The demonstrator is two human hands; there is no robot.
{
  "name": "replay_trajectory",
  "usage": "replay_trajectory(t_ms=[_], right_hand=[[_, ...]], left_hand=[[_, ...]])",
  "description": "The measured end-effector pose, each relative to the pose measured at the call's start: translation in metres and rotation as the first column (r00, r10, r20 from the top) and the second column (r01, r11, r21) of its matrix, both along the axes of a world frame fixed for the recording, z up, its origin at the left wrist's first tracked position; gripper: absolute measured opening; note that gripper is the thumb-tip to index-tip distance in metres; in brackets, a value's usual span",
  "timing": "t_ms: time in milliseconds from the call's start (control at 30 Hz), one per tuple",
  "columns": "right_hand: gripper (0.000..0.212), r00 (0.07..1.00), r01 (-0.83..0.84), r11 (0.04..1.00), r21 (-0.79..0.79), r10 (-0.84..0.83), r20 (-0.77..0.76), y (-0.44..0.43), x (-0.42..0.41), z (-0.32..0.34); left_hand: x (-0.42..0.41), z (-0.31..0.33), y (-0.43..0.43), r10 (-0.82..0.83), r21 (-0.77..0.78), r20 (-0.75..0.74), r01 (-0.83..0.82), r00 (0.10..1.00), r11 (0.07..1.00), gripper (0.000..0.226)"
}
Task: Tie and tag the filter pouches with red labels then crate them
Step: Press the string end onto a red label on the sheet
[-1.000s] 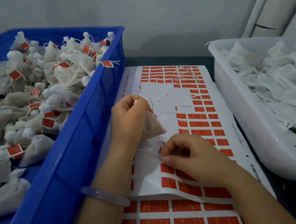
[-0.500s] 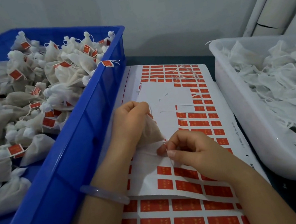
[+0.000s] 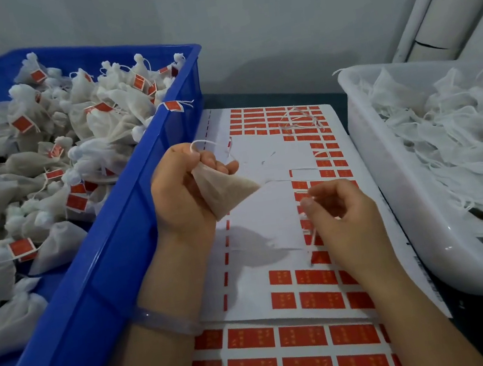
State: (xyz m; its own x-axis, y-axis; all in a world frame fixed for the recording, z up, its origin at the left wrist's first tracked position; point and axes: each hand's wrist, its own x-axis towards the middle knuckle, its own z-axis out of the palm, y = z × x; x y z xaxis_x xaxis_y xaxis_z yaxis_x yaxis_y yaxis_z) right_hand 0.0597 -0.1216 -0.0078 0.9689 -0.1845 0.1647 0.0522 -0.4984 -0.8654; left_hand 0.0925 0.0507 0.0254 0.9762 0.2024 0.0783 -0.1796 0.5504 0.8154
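My left hand (image 3: pixel 183 191) grips the gathered neck of a beige filter pouch (image 3: pixel 224 190), lifted above the label sheet (image 3: pixel 267 219); a white string loops over its fingers. My right hand (image 3: pixel 344 217) hovers over the sheet's red labels (image 3: pixel 317 276), fingers curled, pinching a thin white string end that hangs down. The blue crate (image 3: pixel 117 242) at left holds many tied pouches with red tags (image 3: pixel 23 124).
A white bin (image 3: pixel 412 220) at right is full of untied white pouches and strings. A second label sheet (image 3: pixel 304 358) lies nearer me. Loose string scraps (image 3: pixel 299 119) rest at the sheet's far end. A grey wall stands behind.
My left hand has lifted the pouch up off the sheet. My right hand has moved right and risen from the sheet, string between its fingers.
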Motion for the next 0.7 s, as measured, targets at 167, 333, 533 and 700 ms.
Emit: replay_trajectory(t_ms=[167, 333, 533, 700], right_hand=[[0.029, 0.996, 0.083, 0.975, -0.205, -0.088, -0.015, -0.004, 0.004, -0.003], [0.025, 0.982, 0.027, 0.983, -0.183, 0.008, 0.19, -0.008, -0.006, 0.017], [0.013, 0.729, -0.684, 0.666, -0.298, 0.644, -0.234, 0.001, -0.032, 0.008], [0.027, 0.828, -0.559, 0.733, -0.388, 0.465, -0.313, 0.008, -0.026, -0.004]], left_hand=[[0.002, -0.004, 0.002, 0.015, 0.071, -0.031, -0.012, 0.999, 0.997, 0.01], [0.003, -0.007, 0.001, 0.054, 0.147, -0.084, -0.042, 0.995, 0.988, 0.02], [0.004, -0.005, -0.002, 0.112, 0.171, -0.061, -0.1, 0.992, 0.98, 0.019], [0.003, -0.005, -0.004, 0.126, 0.173, -0.074, -0.111, 0.989, 0.979, 0.018]])
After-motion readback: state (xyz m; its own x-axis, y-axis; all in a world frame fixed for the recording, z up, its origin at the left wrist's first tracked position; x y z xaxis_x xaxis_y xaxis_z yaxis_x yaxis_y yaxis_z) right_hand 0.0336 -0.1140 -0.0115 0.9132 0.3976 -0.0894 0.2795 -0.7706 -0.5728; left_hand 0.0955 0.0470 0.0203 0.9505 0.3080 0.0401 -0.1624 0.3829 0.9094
